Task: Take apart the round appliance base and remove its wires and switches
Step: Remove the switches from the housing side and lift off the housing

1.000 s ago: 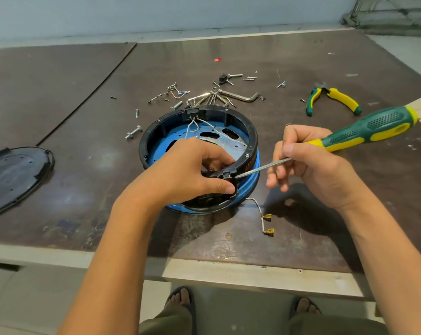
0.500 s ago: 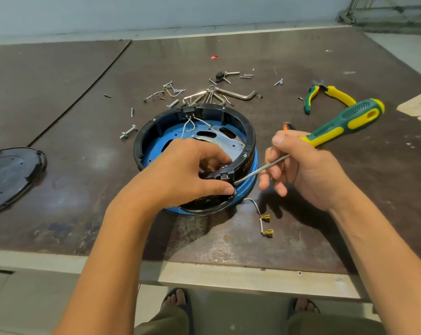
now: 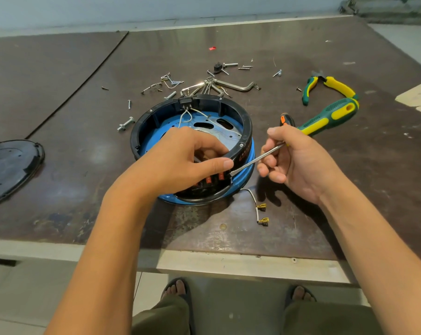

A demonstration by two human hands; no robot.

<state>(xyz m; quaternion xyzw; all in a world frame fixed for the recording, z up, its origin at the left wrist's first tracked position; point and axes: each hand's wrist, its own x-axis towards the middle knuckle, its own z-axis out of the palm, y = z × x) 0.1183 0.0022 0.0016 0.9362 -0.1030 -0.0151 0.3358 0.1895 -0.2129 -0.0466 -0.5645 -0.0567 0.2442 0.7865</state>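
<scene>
The round appliance base (image 3: 243,122), a black ring over a blue shell, sits on the dark bench (image 3: 349,194) near its front edge, open side up. The left hand (image 3: 180,160) grips its near rim: the fingers (image 3: 211,152) curl down inside the ring while the thumb lies flat along the outside, just above a row of red switches (image 3: 208,180) set in the side wall. The right hand (image 3: 298,163) holds a green-and-yellow screwdriver (image 3: 325,120), thumb and forefinger pinching the metal shaft close to the handle, the other fingers loosely bent beneath it. The blade tip touches the wall of the base beside the switches, right next to the left thumb.

At the far rim a small black connector block (image 3: 186,102) carries white wires (image 3: 185,115) that drop into the base. Another pair of wires with brass terminals (image 3: 261,211) trails out onto the bench at the near right.

Loose screws and metal clips (image 3: 204,85) lie scattered behind the base, a bolt (image 3: 126,124) to its left, green-and-yellow pliers (image 3: 330,86) at far right, and a black round cover (image 3: 11,165) at the left edge.
</scene>
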